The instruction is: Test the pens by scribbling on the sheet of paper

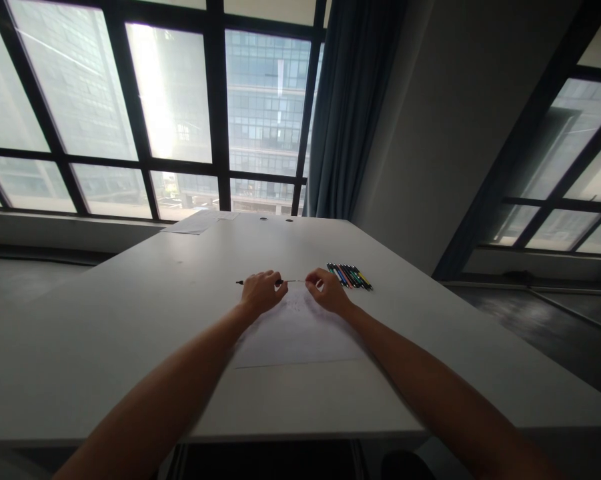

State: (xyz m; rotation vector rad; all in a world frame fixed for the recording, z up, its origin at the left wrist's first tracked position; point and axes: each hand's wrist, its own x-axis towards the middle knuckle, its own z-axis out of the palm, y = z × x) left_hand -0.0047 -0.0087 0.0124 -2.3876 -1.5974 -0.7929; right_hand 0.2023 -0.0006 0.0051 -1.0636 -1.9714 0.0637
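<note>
My left hand (pixel 263 292) is closed round a dark pen (pixel 239 283), whose end sticks out to the left of the fingers. From its right side a thin rod (pixel 295 281), which looks like a pen refill, spans the gap to my right hand (pixel 328 291). The thumb and forefinger of that hand pinch the rod's right end. Both hands are just above the top part of a white sheet of paper (pixel 300 343) with faint marks on it. Right beside my right hand lies a row of several pens (pixel 351 276) in black, blue, red, green and yellow.
The white table (pixel 130 373) stretches away towards the windows (pixel 267 100). More papers (pixel 195 223) lie at its far left corner, and two dark round spots (pixel 289 221) show near the far edge. A blue curtain (pixel 350 113) hangs behind.
</note>
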